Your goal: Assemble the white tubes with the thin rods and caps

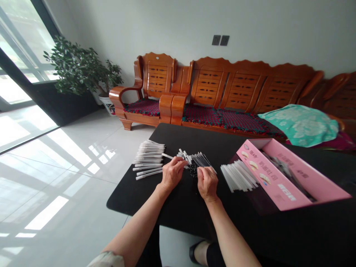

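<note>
My left hand [172, 173] is closed around a slim white pen [167, 156], whose end sticks out to the left past the fingers. Close by, my right hand [207, 182] has its fingers pinched together; whatever it grips, if anything, is hidden. Between the hands lies a heap of small black pieces [193, 171]. Behind it are thin dark pen refills [200, 159] and a few short white pieces [183, 152]. To the left, several white pens [149, 155] are laid in a row. Frosted white tubes [238, 175] lie right of my right hand.
An open pink box [278, 181] with dark contents stands at the right on the black table [130, 202]. Beyond the table are a wooden sofa [211, 85], a turquoise cloth [303, 126] and a potted plant [80, 70].
</note>
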Available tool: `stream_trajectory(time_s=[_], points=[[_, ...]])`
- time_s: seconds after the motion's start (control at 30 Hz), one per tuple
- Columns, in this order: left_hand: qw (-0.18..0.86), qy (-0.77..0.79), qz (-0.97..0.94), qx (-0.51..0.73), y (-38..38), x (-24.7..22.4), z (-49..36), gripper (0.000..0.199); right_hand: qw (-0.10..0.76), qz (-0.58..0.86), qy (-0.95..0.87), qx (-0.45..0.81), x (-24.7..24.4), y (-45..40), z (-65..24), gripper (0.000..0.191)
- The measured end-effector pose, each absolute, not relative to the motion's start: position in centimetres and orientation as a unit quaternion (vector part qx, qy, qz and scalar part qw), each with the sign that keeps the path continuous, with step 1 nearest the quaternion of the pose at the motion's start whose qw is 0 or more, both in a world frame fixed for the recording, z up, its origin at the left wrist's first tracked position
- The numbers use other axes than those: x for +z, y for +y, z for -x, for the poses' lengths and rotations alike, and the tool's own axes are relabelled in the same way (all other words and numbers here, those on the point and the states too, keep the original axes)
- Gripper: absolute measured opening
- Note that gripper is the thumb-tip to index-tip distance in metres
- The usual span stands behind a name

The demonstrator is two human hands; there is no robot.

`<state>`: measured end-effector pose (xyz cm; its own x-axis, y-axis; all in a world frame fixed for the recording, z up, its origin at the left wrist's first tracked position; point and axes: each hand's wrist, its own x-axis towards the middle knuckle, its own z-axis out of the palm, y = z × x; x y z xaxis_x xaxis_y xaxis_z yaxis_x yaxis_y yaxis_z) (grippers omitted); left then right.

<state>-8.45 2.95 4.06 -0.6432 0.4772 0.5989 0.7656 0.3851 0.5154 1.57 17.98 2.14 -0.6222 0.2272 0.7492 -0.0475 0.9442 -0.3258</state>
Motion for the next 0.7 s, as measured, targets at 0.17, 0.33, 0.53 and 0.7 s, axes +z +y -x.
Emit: stream_trajectory(time_s=[0.17,0.33,0.53,0.7], points=[[0.143,-0.769,0.459,-0.422,4.2,3.9,8.2,0.03,0.402,0.015,-0.893,0.203,2.5,16.1,-1.1,0.021],[0.107,-0.751,0.478,-0.442,4.4,3.1,7.7,0.03,0.394,0.029,-0.889,0.23,2.1,16.7,-1.0,0.025],[0.135,-0.742,0.291,-0.589,4.8,3.2,8.0,0.02,0.43,0.041,-0.87,0.238,1.9,17.0,-1.1,0.019],[-0.034,-0.64,0.178,-0.746,5.1,2.7,9.0,0.033,0.446,0.039,-0.87,0.207,1.6,17.0,-0.9,0.015]])
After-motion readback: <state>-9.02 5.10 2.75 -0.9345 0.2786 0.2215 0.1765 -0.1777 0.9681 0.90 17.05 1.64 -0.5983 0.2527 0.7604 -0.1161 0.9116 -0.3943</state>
